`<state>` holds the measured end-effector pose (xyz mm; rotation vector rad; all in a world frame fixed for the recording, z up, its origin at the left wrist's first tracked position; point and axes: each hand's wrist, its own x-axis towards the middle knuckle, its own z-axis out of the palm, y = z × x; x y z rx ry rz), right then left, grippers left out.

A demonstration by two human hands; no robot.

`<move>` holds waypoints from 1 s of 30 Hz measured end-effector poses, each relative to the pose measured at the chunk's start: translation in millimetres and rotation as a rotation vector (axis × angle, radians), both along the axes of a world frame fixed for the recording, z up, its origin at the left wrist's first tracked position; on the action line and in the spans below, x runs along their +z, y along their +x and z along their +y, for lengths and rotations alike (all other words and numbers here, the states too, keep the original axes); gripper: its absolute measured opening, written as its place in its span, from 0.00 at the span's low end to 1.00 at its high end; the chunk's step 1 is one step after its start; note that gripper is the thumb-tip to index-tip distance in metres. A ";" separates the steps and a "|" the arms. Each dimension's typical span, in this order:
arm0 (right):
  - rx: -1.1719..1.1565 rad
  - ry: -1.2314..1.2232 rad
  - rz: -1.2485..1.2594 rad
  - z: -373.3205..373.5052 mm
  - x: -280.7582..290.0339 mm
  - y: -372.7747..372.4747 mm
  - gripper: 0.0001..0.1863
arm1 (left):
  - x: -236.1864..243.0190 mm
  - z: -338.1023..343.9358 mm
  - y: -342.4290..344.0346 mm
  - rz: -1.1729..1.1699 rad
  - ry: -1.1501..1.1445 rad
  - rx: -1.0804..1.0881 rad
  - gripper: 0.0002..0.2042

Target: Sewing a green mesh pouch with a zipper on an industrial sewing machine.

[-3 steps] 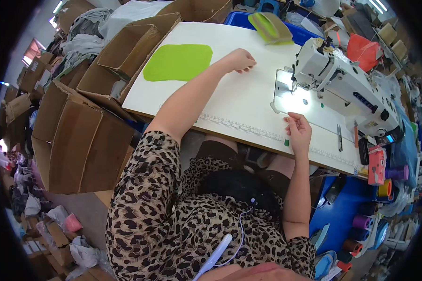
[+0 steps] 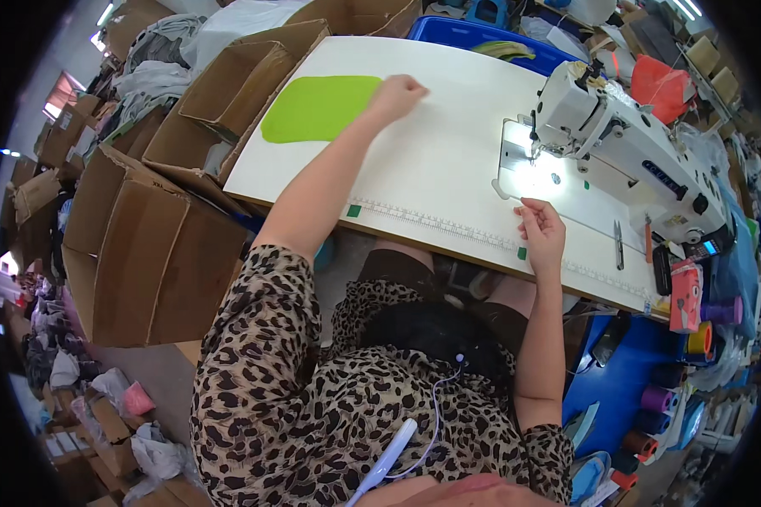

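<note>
My left hand [image 2: 396, 98] hovers over the white sewing table beside a flat lime-green fabric piece [image 2: 317, 110], its wrist overlapping the piece's right edge. Its fingers are loosely curled and nothing shows in them. My right hand [image 2: 543, 233] is near the table's front edge, just before the sewing machine's lit needle plate [image 2: 516, 165]. Thumb and fingertips there come together in a pinch; whether something thin is between them I cannot make out. At the far side, a green and tan fabric piece [image 2: 504, 51] lies in a blue bin [image 2: 448, 34], mostly hidden by its rim.
The white sewing machine [image 2: 626, 144] fills the table's right side. Tweezers [image 2: 619, 245] and a red box [image 2: 686, 296] lie near its right end. A printed ruler [image 2: 431, 224] runs along the front edge. Open cardboard boxes [image 2: 135, 253] crowd the left, and thread spools [image 2: 656, 399] stand at lower right.
The green and tan piece has dropped from above the blue bin's rim down into it. My left hand has moved left toward the lime-green piece. The right hand has barely moved.
</note>
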<state>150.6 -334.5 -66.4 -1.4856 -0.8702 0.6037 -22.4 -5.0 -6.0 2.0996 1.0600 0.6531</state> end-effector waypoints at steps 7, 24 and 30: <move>0.055 -0.022 -0.120 7.3 -5.3 -2.7 0.10 | -35.5 34.2 -117.1 0.361 0.021 0.290 0.21; -0.181 0.356 -0.100 -8.5 -20.1 -2.4 0.08 | -51.3 -172.9 -15.5 0.152 0.447 -0.568 0.17; -0.511 0.385 -0.790 -118.9 -19.7 2.5 0.07 | -61.8 -202.4 -2.1 0.188 0.529 -0.580 0.21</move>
